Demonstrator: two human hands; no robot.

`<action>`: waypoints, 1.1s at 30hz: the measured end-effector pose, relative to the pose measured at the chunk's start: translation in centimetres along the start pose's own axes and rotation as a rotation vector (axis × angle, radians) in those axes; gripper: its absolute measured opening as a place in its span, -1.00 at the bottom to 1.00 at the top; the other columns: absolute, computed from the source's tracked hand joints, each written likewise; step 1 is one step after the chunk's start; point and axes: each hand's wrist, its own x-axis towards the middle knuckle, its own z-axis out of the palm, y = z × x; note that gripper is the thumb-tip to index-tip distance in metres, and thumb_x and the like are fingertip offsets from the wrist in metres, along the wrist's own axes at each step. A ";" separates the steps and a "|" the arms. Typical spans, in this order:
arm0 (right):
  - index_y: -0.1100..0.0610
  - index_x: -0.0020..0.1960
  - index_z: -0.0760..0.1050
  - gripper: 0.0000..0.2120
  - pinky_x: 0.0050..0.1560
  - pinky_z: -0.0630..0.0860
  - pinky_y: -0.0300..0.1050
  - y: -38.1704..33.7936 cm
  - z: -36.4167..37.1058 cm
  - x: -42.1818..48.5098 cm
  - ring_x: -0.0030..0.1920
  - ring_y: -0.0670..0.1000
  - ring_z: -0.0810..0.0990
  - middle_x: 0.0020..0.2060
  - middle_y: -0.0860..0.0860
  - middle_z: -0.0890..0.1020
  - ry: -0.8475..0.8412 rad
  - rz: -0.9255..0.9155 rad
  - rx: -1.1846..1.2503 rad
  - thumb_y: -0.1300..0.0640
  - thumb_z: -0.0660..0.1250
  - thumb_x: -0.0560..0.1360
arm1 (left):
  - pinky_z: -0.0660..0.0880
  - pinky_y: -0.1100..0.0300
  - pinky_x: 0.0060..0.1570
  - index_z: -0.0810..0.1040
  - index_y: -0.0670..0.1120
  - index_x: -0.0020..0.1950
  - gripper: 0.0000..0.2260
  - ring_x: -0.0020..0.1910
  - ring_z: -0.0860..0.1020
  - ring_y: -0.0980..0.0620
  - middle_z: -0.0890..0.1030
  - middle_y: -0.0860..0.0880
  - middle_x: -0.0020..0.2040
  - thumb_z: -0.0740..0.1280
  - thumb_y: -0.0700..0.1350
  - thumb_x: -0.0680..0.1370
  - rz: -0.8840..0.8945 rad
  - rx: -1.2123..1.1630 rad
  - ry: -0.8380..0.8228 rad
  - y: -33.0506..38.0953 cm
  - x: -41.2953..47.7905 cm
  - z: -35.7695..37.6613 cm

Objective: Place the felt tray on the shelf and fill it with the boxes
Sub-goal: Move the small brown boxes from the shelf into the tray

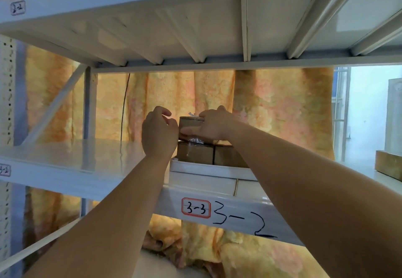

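Here, a small brown cardboard box (188, 122) is held in the right grip (210, 125), with the fingers laid over its top and the thumb pressed on its front face. The left grip (158, 135) is curled at the box's left end; whether it has hold cannot be told. Directly under both grips, two more brown cardboard boxes (194, 154) are seated in the white felt tray (206, 170), which is set on the white metal shelf (76, 162).

The right hand (214, 125) covers much of the top box (189, 122); the right forearm (282, 158) hides one end of the tray (195, 169); a wooden block (389, 164) is cropped at far right
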 end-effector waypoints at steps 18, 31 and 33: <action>0.05 0.24 0.49 -0.66 0.15 0.44 0.03 18.6 -4.9 -9.5 0.27 0.16 0.40 0.17 0.12 0.52 0.590 0.230 -0.227 -0.05 0.18 0.53 | 0.47 0.16 -0.09 0.39 0.00 0.34 -0.69 -0.11 0.52 0.05 0.63 -0.01 0.06 0.11 -0.02 0.62 0.654 -0.051 -0.265 17.1 -7.9 3.1; 0.14 -0.25 0.40 -0.89 -0.13 0.42 -0.08 41.2 -10.8 -19.4 -0.02 0.19 0.51 -0.14 0.10 0.56 0.266 0.671 -0.105 0.20 0.13 0.40 | 0.52 0.03 0.02 0.54 -0.15 0.02 -0.79 0.01 0.55 -0.11 0.59 -0.09 -0.01 0.13 -0.13 0.58 0.662 0.095 -0.825 32.8 -19.5 16.7; 0.15 -0.31 0.39 -0.85 -0.21 0.43 -0.12 43.1 -10.9 -20.0 -0.13 0.14 0.51 -0.21 0.09 0.54 0.219 0.664 -0.083 0.17 0.14 0.41 | 0.50 0.02 0.10 0.47 -0.11 0.24 -0.71 0.14 0.53 -0.15 0.55 -0.12 0.18 0.16 -0.19 0.53 0.576 0.117 -0.945 34.0 -21.3 18.7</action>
